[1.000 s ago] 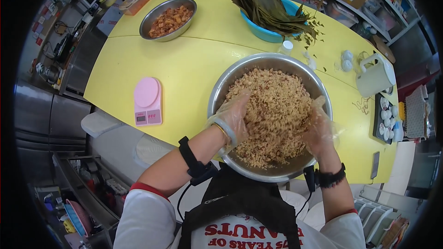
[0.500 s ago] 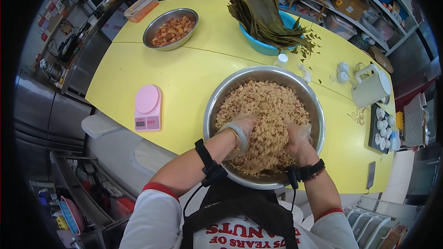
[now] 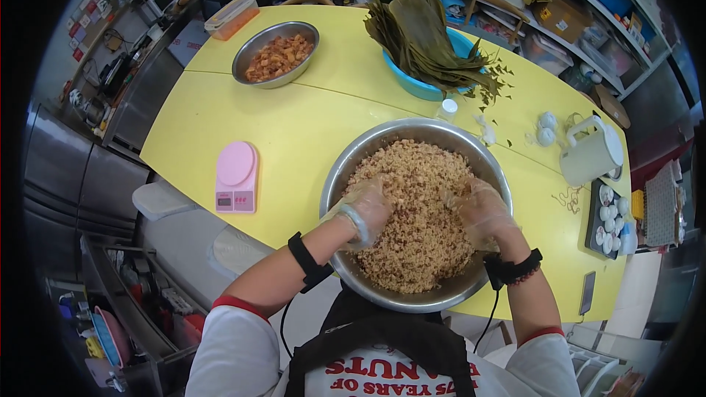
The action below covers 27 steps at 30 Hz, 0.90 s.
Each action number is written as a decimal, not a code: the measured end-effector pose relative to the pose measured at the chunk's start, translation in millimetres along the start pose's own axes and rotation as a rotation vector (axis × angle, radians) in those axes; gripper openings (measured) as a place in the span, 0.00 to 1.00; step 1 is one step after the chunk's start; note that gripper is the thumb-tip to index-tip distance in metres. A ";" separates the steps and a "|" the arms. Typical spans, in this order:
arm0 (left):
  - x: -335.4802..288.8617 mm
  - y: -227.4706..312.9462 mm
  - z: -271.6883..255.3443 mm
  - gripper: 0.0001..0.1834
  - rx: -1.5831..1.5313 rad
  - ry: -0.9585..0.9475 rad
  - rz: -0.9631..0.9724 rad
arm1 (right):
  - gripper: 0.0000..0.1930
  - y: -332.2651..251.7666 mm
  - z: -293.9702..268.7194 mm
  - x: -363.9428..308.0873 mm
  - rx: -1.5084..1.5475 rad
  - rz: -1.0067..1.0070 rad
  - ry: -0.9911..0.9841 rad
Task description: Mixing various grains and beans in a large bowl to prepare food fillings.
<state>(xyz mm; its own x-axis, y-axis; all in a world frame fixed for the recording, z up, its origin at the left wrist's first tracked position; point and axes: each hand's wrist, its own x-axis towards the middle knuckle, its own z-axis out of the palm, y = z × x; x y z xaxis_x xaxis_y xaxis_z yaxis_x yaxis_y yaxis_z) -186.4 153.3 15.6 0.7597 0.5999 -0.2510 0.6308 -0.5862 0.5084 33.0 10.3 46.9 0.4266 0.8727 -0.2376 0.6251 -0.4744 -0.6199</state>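
We are holding two hands, both wearing clear gloves, in the grain mixture (image 3: 419, 250) lying in one large steel bowl (image 3: 412, 301): the left hand (image 3: 371, 209) along the bowl's left side, the right hand (image 3: 478, 209) along its right. Grains and plastic are partly hiding the fingers, so we cannot tell whether they are apart or together. The bowl is standing at the near edge of the yellow tabletop (image 3: 294, 147). Right of the bowl, we are seeing one phone (image 3: 587, 292), one black tray (image 3: 593, 226) of rounded pieces too crowded to count, one pitcher (image 3: 590, 153) and two white balls (image 3: 546, 129). One pink scale (image 3: 236, 176) is sitting left of the bowl. Just beyond the bowl, one white-capped jar (image 3: 446, 110) is standing. Farther beyond it, one smaller bowl (image 3: 283, 80) is holding meat chunks (image 3: 278, 59) to the left, and one blue basin (image 3: 412, 87) is carrying one pile of leaves (image 3: 434, 37).
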 end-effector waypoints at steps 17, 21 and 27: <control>45.6 -9.0 -4.5 0.27 -0.523 0.245 -0.243 | 0.27 -46.4 -37.4 61.8 -0.105 -0.254 -0.350; 82.5 -11.6 -12.7 0.28 -0.469 -0.004 -0.340 | 0.17 -27.7 -11.5 123.7 -0.113 -0.057 -0.375; 123.3 -48.8 7.2 0.42 0.499 -0.345 0.168 | 0.27 29.7 37.2 183.9 -0.613 -0.663 -0.527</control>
<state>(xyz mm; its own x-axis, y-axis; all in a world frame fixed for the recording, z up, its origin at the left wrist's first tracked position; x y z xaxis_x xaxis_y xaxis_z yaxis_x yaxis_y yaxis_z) -122.4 251.9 -46.1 0.8096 0.3157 -0.4949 0.4325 -0.8908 0.1393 105.7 161.0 -43.1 -0.3698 0.8494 -0.3764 0.9171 0.2689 -0.2943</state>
